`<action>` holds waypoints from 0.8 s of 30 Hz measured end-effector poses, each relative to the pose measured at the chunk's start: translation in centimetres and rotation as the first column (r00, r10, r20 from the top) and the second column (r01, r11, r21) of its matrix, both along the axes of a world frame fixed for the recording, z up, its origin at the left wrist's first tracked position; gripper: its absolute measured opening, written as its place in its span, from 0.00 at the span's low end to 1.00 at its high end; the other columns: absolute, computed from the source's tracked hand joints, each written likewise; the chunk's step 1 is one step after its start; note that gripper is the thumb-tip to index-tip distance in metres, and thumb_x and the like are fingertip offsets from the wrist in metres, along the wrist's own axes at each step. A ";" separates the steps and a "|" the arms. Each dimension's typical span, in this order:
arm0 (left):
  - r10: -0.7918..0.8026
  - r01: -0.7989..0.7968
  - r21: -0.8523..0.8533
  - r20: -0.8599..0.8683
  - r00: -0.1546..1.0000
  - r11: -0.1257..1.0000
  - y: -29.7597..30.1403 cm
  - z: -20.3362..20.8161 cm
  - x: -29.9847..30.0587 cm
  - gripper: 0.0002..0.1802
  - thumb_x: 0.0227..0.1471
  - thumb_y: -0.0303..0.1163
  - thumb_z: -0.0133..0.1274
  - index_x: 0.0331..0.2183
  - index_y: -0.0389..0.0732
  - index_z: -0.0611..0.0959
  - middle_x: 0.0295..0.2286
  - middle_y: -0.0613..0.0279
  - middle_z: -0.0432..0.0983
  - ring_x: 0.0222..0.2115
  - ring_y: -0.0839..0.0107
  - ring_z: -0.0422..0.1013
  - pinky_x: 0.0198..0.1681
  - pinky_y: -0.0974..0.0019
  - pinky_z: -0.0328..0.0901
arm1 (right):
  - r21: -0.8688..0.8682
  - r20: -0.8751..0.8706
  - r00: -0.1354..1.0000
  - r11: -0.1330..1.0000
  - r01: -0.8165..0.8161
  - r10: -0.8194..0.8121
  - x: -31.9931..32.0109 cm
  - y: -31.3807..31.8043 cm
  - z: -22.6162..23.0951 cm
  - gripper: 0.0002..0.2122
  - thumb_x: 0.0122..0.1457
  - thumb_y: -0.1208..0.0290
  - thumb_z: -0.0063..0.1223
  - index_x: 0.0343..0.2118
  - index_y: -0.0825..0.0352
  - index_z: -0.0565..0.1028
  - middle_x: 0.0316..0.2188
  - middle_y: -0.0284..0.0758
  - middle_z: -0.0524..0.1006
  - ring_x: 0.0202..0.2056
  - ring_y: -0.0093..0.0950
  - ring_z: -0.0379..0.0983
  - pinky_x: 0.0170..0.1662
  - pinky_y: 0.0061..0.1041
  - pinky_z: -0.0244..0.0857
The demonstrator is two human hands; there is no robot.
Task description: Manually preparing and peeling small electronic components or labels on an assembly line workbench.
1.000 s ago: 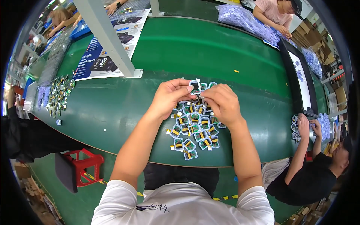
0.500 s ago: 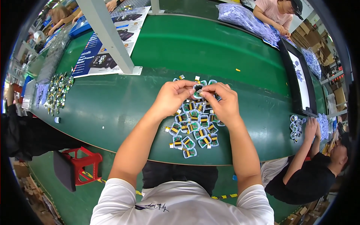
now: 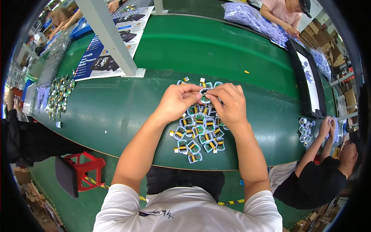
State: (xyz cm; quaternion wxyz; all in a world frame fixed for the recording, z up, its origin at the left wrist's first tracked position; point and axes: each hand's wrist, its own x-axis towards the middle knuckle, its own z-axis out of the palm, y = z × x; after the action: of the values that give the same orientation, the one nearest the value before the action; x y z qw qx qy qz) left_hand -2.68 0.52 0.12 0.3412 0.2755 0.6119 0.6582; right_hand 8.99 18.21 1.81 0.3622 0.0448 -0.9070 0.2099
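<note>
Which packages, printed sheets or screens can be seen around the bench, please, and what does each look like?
Small component: pinched between left hand and right hand.
Clear sachets: clustered on green table, yellow-black contents.
Printed sheets: far left, blue and white.
Flat screen: right edge, black frame, white display.
Bluish bags: far right heap.

The person wears a white short-sleeved T-shirt (image 3: 185, 210) with a small black scribble-like mark on the chest, and dark trousers (image 3: 185, 179). Both forearms are bare from the sleeve hems down. The left hand (image 3: 176, 102) and right hand (image 3: 228, 104) carry no gloves, rings or watch.
</note>
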 end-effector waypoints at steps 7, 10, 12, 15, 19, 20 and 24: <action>-0.005 0.005 -0.024 0.011 1.000 1.000 0.0 0.3 0.1 0.15 0.61 0.23 0.61 0.49 0.28 0.84 0.38 0.57 0.86 0.36 0.76 0.80 0.42 0.71 0.74 | 0.039 -0.008 1.000 0.999 -0.028 0.028 0.1 0.0 0.1 0.05 0.52 0.76 0.69 0.31 0.60 0.83 0.30 0.26 0.81 0.31 0.27 0.75 0.37 0.31 0.58; -0.003 0.004 -0.017 0.027 1.000 1.000 0.2 0.1 0.2 0.15 0.61 0.24 0.61 0.49 0.28 0.84 0.38 0.57 0.86 0.36 0.76 0.80 0.42 0.71 0.74 | 0.054 -0.015 0.999 0.998 -0.042 0.042 0.1 0.1 0.2 0.06 0.52 0.76 0.69 0.32 0.60 0.83 0.29 0.25 0.81 0.31 0.27 0.74 0.37 0.31 0.58; -0.005 0.005 -0.021 0.015 1.000 1.000 0.2 0.1 0.2 0.15 0.61 0.23 0.60 0.49 0.28 0.84 0.38 0.57 0.86 0.36 0.76 0.80 0.42 0.71 0.74 | 0.058 -0.018 0.999 0.997 -0.046 0.048 0.1 0.1 0.2 0.06 0.52 0.76 0.69 0.32 0.60 0.84 0.29 0.25 0.81 0.31 0.27 0.74 0.37 0.31 0.58; -0.001 0.001 -0.022 0.002 1.000 1.000 0.2 0.3 0.2 0.14 0.62 0.24 0.60 0.48 0.27 0.84 0.38 0.57 0.86 0.36 0.75 0.80 0.43 0.71 0.74 | 0.061 -0.016 0.999 0.997 -0.044 0.045 0.1 0.0 0.3 0.06 0.52 0.76 0.69 0.32 0.60 0.84 0.29 0.24 0.81 0.31 0.26 0.74 0.38 0.30 0.58; 0.016 -0.016 0.034 0.021 1.000 0.999 -0.1 0.6 0.1 0.14 0.62 0.23 0.59 0.48 0.27 0.84 0.39 0.56 0.85 0.37 0.73 0.81 0.44 0.69 0.75 | -0.001 -0.070 0.997 1.000 0.020 -0.020 0.1 0.3 0.5 0.06 0.53 0.79 0.67 0.34 0.62 0.83 0.32 0.28 0.82 0.33 0.28 0.76 0.40 0.31 0.62; 0.017 -0.018 0.035 0.020 1.000 0.999 -0.1 0.6 0.2 0.14 0.62 0.23 0.59 0.48 0.27 0.84 0.39 0.56 0.85 0.37 0.73 0.81 0.44 0.69 0.75 | -0.054 -0.079 0.996 0.997 0.046 -0.050 0.1 0.5 0.5 0.06 0.54 0.80 0.66 0.34 0.63 0.83 0.33 0.30 0.83 0.34 0.30 0.77 0.40 0.31 0.63; 0.062 -0.067 0.162 0.041 0.997 0.985 0.1 0.0 0.0 0.14 0.64 0.24 0.58 0.49 0.28 0.83 0.38 0.56 0.85 0.36 0.73 0.81 0.43 0.69 0.75 | -0.119 -0.071 0.997 0.992 -0.037 0.029 0.4 0.7 0.9 0.06 0.54 0.80 0.65 0.35 0.64 0.82 0.35 0.32 0.83 0.36 0.32 0.78 0.42 0.33 0.63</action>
State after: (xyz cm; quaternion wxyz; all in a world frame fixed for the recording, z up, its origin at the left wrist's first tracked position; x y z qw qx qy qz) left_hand -2.70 0.66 0.12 0.3070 0.2707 0.5585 0.7215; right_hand 9.39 18.93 2.71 0.3919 0.0451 -0.8788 0.2686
